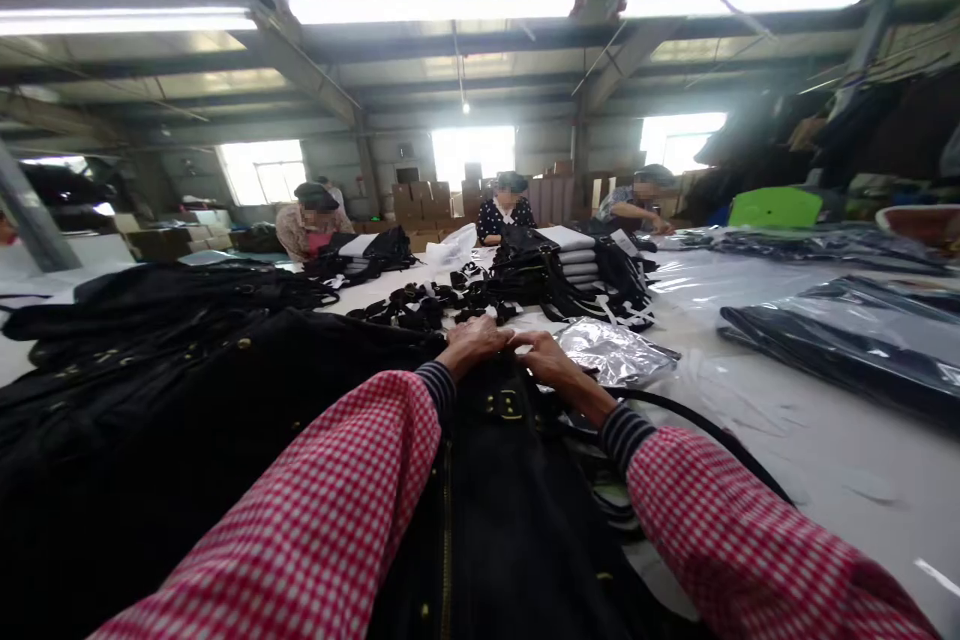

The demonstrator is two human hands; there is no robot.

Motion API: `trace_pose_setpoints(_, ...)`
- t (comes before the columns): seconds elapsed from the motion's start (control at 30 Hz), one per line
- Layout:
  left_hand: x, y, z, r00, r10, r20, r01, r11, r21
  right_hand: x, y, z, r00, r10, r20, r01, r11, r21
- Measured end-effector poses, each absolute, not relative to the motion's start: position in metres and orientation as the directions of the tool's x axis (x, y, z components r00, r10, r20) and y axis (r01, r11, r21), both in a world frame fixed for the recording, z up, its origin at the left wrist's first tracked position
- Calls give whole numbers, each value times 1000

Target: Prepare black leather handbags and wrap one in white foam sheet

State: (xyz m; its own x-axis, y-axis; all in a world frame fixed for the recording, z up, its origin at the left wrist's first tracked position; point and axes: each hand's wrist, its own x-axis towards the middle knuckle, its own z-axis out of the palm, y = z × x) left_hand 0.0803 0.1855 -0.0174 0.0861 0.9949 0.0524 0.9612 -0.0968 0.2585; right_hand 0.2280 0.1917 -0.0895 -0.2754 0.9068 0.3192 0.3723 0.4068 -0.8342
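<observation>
A black bag [495, 520] with a brass-coloured zip and gold fittings lies in front of me, its length running away from my body. My left hand [474, 342] is closed at the bag's far end, fingers bent over the edge. Close beside it, my right hand [547, 362] pinches the same edge between thumb and fingers. What exactly lies between the fingertips is too small to make out. A dark strap [697, 408] curves out from under my right forearm. More black bags [180, 410] are heaped against the left side.
Beyond my hands lie black straps [412, 308], a stack of black bags [536, 265] and crumpled clear plastic [615, 352]. Plastic-wrapped black goods [847, 340] rest on the white table [825, 490] at right. Several people work across the table; cartons [424, 205] stand behind them.
</observation>
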Motion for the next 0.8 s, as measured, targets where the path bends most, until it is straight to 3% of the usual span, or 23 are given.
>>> trace_pose_setpoints(0.2, 72, 209, -43, -37, 997, 67, 951, 15, 308, 228, 197, -86, -263, 918, 296, 377, 381, -844)
trace_pose_setpoints(0.37, 71, 204, -63, -47, 983, 179, 952, -10, 307, 232, 194, -62, -372, 883, 285, 430, 437, -790)
trace_pose_setpoints(0.5, 71, 204, -64, -34, 974, 225, 944, -43, 326, 232, 187, -60, -359, 894, 269, 429, 414, -803)
trace_pose_setpoints(0.67, 66, 205, -59, -29, 973, 229, 941, -50, 333, 220, 187, -72, -293, 931, 216, 412, 327, -851)
trace_pose_setpoints(0.8, 64, 208, -60, -58, 979, 197, 939, -14, 345, 221, 187, -59, -359, 898, 254, 437, 403, -804)
